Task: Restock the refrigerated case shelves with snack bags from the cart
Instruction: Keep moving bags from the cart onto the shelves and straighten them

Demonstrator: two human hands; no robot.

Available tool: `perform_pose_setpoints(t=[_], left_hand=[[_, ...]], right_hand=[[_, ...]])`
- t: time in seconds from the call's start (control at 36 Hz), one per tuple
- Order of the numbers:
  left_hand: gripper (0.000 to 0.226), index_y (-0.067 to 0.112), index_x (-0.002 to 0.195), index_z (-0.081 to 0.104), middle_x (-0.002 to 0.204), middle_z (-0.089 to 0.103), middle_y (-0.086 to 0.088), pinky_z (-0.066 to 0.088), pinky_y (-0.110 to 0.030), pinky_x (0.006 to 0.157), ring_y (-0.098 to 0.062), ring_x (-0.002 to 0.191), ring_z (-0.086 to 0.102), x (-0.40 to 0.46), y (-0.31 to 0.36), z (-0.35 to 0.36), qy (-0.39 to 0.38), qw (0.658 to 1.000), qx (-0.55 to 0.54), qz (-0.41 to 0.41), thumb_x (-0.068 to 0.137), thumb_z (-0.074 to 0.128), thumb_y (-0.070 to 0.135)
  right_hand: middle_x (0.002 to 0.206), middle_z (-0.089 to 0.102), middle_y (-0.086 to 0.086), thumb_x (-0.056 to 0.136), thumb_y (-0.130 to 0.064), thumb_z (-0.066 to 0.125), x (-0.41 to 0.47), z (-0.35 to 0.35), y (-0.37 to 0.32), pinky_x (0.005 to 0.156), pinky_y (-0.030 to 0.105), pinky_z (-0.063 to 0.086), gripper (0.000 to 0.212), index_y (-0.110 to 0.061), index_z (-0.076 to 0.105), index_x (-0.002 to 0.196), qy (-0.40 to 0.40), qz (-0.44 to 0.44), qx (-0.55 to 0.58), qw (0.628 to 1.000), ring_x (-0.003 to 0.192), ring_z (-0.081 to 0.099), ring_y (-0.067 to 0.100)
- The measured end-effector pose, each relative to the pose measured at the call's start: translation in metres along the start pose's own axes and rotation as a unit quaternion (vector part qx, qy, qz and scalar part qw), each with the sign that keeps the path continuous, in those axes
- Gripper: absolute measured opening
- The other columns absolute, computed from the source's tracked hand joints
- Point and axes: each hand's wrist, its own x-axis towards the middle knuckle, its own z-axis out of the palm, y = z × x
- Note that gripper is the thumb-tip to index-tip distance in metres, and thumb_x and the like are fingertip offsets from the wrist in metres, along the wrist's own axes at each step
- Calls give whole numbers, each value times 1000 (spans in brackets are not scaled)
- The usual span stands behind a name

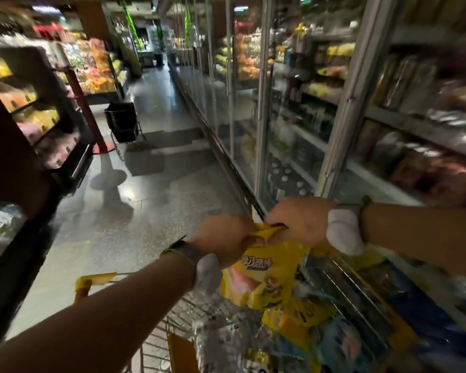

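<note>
A yellow snack bag (pixel 256 281) hangs above the wire cart (pixel 189 316), held by its top edge. My left hand (pixel 223 238) grips the bag's top left corner, and my right hand (pixel 296 222) grips the top right corner. Both wrists carry a band with white cloth under it. More bags, yellow and blue, fill the cart (pixel 334 343) below. The refrigerated case (pixel 334 103) runs along the right side behind glass doors, its shelves stocked with packs and bottles.
A stack of black shopping baskets (pixel 121 122) stands mid-aisle on the left. Open shelving with colourful goods (pixel 38 114) lines the left side. A red pillar (pixel 86 109) with a round base stands by those shelves. The glossy floor stretches ahead between shelves and case.
</note>
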Motion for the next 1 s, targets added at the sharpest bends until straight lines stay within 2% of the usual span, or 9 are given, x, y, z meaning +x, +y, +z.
perform_pose_setpoints(t=[0.22, 0.36, 0.53, 0.67, 0.72, 0.81, 0.86, 0.94, 1.0], left_hand=[[39, 33, 103, 75, 90, 66, 3, 51, -32, 73, -22, 89, 64, 21, 1, -137, 165, 984, -49, -46, 83, 64, 64], [44, 28, 111, 73, 104, 68, 4, 53, -36, 89, -24, 105, 65, 23, 30, -134, 45, 998, 33, -39, 82, 67, 61], [31, 29, 89, 78, 76, 63, 5, 47, -28, 62, -20, 78, 65, 20, 39, -170, 98, 994, -41, 26, 85, 68, 58], [32, 28, 108, 75, 93, 61, 7, 41, -28, 72, -21, 95, 61, 17, 75, -171, 44, 994, 8, 99, 89, 67, 53], [25, 29, 98, 76, 76, 57, 15, 40, -21, 63, -18, 84, 63, 23, 86, -168, 44, 994, -24, 99, 86, 71, 50], [23, 35, 73, 69, 61, 55, 16, 37, -19, 52, -6, 63, 57, 33, 98, -170, 42, 990, -77, 107, 82, 73, 56], [27, 36, 70, 66, 63, 56, 15, 36, -17, 50, -5, 63, 55, 36, 104, -170, 36, 990, -83, 112, 82, 70, 60], [29, 37, 75, 66, 78, 61, 14, 52, -27, 71, -15, 90, 62, 44, 123, -170, 44, 987, -88, 131, 81, 68, 65], [30, 35, 75, 66, 74, 59, 14, 52, -34, 84, -18, 88, 63, 46, 143, -175, 44, 983, -89, 152, 82, 67, 64]], right_hand=[[71, 56, -13, 83, -41, 72, -21, -121, 5, 63, 22, 37, 23, -18, 72, 85, 222, 37, 29, 974, 74, 56, 12], [76, 64, -1, 86, -40, 70, -26, -109, -15, 55, 17, 28, 36, -4, 73, 85, 76, 25, -64, 995, 65, 48, 11], [76, 71, -6, 82, -32, 75, -78, -156, -20, 55, 10, 40, 14, -20, 77, 90, 147, 82, 22, 985, 66, 61, 9], [94, 73, 1, 90, -30, 66, -108, -134, -27, 61, 2, 36, 20, -17, 77, 102, 117, 102, -32, 987, 75, 58, 10], [90, 74, 4, 91, -25, 65, -117, -131, -22, 62, 5, 38, 17, -15, 78, 95, 120, 116, -29, 986, 70, 58, 12], [76, 70, -5, 89, -26, 69, -152, -138, -12, 68, 35, 51, 10, -30, 75, 81, 153, 157, 34, 975, 68, 62, 13], [69, 65, -20, 88, -28, 70, -172, -139, -9, 64, 28, 48, 22, -44, 65, 75, 173, 162, 66, 969, 64, 59, 1], [76, 67, -16, 87, -38, 69, -203, -141, -11, 68, 33, 51, 5, -33, 71, 87, 188, 210, 77, 956, 71, 62, 7], [82, 68, -9, 88, -44, 67, -229, -142, -6, 69, 37, 47, 18, -26, 71, 86, 201, 248, 72, 945, 77, 63, 13]])
